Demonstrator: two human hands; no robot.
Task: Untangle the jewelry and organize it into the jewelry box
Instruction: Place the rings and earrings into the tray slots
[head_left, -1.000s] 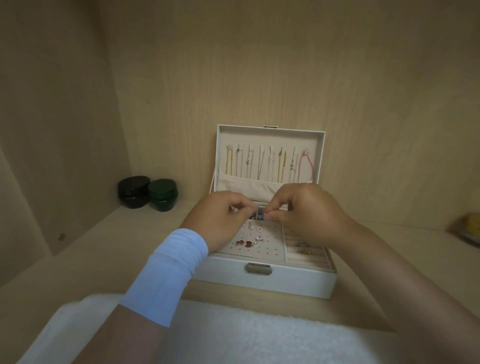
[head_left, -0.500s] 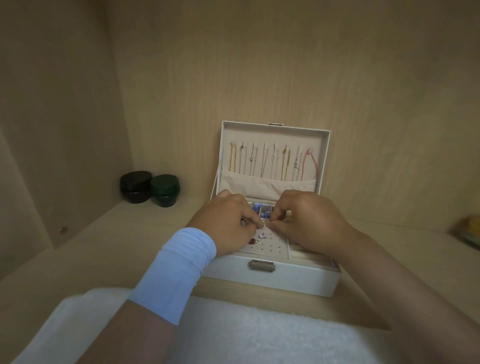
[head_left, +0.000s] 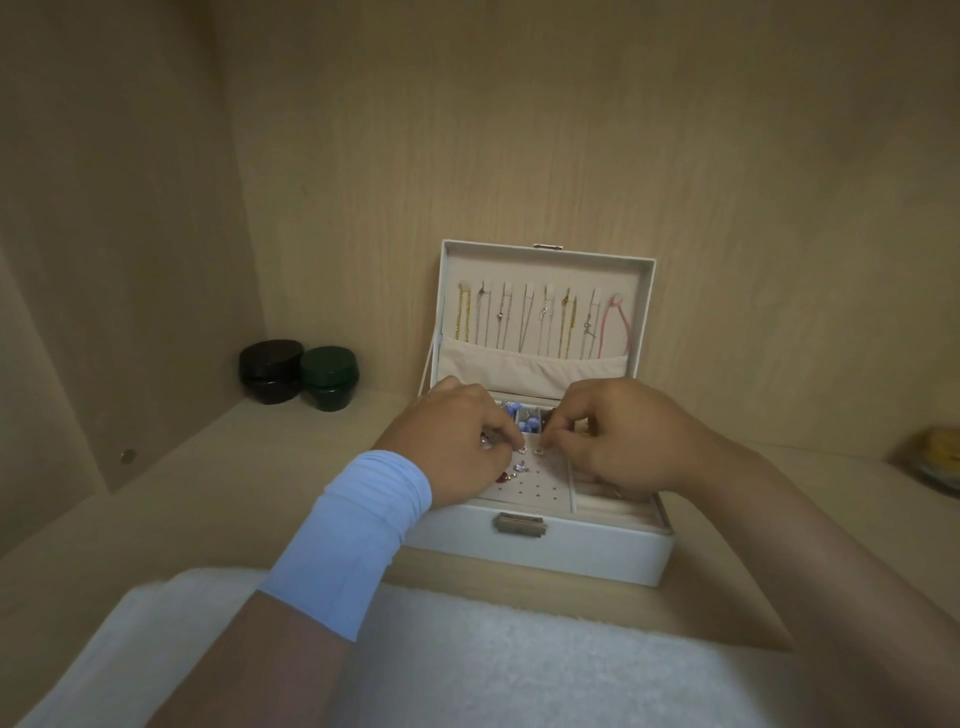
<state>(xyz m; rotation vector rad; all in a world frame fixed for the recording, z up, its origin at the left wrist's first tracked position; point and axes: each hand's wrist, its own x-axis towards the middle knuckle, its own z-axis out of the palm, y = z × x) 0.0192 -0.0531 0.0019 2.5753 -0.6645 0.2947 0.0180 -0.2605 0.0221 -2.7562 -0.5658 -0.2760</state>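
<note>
A white jewelry box (head_left: 582, 551) stands open on the wooden shelf, its lid upright with several necklaces (head_left: 540, 322) hanging inside. Both hands hover over its perforated earring panel (head_left: 537, 486). My left hand (head_left: 457, 441) pinches a small silver earring (head_left: 521, 450) at its fingertips. My right hand (head_left: 618, 441) pinches another tiny earring piece (head_left: 539, 451) just to the right. Red and silver studs (head_left: 511, 472) sit on the panel under the left hand. Blue beads (head_left: 522, 415) lie in a back compartment.
Two dark jars, one black (head_left: 271, 371) and one green (head_left: 330, 379), stand at the back left. A white fluffy towel (head_left: 519, 660) lies at the near edge. A yellow object (head_left: 935, 457) is at the far right. Wooden walls close in behind and on the left.
Both hands have dropped closer to the earring panel, and their fingertips have parted slightly, each now pinching its own small piece.
</note>
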